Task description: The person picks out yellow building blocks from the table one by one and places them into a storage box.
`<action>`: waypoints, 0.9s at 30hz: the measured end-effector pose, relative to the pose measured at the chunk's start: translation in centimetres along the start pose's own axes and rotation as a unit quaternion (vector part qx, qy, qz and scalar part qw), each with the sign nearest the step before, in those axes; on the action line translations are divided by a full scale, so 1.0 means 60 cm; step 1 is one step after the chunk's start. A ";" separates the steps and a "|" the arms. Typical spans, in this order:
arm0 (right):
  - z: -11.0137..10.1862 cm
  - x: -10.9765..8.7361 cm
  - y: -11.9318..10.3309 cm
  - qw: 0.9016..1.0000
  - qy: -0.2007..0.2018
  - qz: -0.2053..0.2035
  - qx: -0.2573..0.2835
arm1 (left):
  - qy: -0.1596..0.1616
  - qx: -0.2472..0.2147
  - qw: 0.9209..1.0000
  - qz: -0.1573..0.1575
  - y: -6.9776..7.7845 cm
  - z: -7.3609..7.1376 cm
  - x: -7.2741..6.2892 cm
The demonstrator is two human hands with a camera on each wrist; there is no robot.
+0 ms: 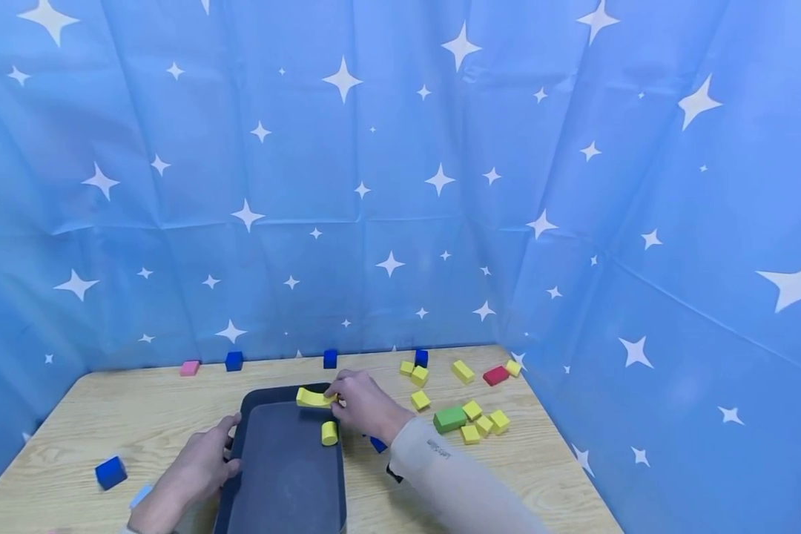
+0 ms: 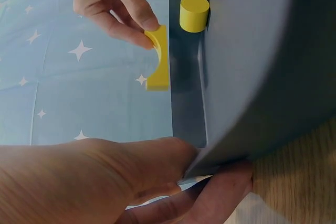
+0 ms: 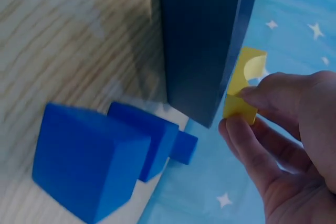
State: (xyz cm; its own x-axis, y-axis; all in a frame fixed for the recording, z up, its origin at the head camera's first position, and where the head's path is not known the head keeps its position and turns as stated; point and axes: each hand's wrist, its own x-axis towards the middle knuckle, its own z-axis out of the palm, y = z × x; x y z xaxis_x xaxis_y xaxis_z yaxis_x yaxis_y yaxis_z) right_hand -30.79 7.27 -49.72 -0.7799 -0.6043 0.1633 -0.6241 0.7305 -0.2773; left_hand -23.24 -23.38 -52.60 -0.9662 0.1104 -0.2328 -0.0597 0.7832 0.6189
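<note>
My right hand [image 1: 367,404] pinches a yellow arch block [image 1: 312,399] by one end, between thumb and fingertips. The block's cut-out curve shows in the left wrist view. It is held over the far end of a dark grey tray [image 1: 287,489]. Inside the tray, near its right wall, a yellow cylinder block [image 1: 329,433] stands upright. My left hand [image 1: 196,463] grips the tray's left rim, its fingers partly hidden by the rim in the left wrist view. Blue blocks [image 3: 89,161] lie on the table beside the tray, below my right hand.
Right of the tray, several small yellow blocks [image 1: 470,434] lie around a green block [image 1: 449,420]. A red block [image 1: 496,376] is farther back. Other blue blocks [image 1: 234,361] and a pink one [image 1: 190,368] line the table's rear edge, before a starry blue curtain [image 1: 400,185].
</note>
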 end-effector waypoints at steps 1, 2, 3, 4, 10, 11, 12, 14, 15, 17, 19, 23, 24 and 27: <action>0.003 0.002 -0.002 1.000 -0.003 -0.001 -0.001 | 0.002 0.003 1.000 0.001 0.004 -0.001 -0.003; 0.006 0.004 -0.003 1.000 -0.006 -0.001 -0.001 | 0.005 0.006 1.000 0.003 0.008 -0.003 -0.007; 0.009 0.006 -0.004 1.000 -0.008 -0.001 -0.001 | 0.007 0.007 1.000 0.001 0.012 -0.004 -0.009; 0.011 0.007 -0.005 1.000 -0.010 0.000 0.001 | 0.008 0.011 1.000 0.003 0.014 -0.005 -0.012; 0.021 0.016 -0.012 1.000 -0.022 -0.004 0.003 | 0.005 0.020 1.000 0.001 0.004 -0.001 -0.003; 0.022 0.018 -0.014 1.000 -0.025 -0.005 0.003 | 0.004 0.018 1.000 0.001 -0.002 0.001 0.002; 0.023 0.019 -0.015 1.000 -0.027 -0.006 0.002 | 0.004 0.017 1.000 0.000 -0.006 0.003 0.006; 0.024 0.020 -0.018 1.000 -0.029 -0.010 0.002 | 0.005 0.018 1.000 -0.001 -0.018 0.009 0.016; 0.025 0.021 -0.020 0.999 -0.031 -0.010 0.000 | 0.005 0.018 1.000 -0.001 -0.021 0.011 0.019; 0.025 0.021 -0.023 0.999 -0.031 -0.011 -0.002 | 0.004 0.013 1.000 -0.005 -0.020 0.012 0.019; 0.025 0.019 -0.025 0.999 -0.030 -0.009 -0.009 | 0.004 0.012 1.000 -0.006 -0.015 0.011 0.015; 0.024 0.015 -0.030 0.999 -0.026 0.002 -0.020 | 0.005 0.009 1.000 -0.007 0.008 0.002 -0.003; 0.023 0.014 -0.031 0.999 -0.024 0.004 -0.023 | 0.005 0.013 1.000 -0.007 0.012 0.000 -0.006; 0.022 0.011 -0.030 0.999 -0.019 0.008 -0.032 | 0.009 0.029 1.000 -0.001 0.019 -0.005 -0.014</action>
State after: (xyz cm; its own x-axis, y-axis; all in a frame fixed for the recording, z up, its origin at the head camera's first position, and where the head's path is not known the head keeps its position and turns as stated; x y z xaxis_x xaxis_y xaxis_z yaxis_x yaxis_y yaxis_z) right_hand -30.11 5.12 -50.36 -0.7885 -0.6028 0.1220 -0.6137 0.7585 -0.2192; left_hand -22.56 -22.79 -51.47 -0.9706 0.0979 -0.2199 -0.0475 0.8177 0.5736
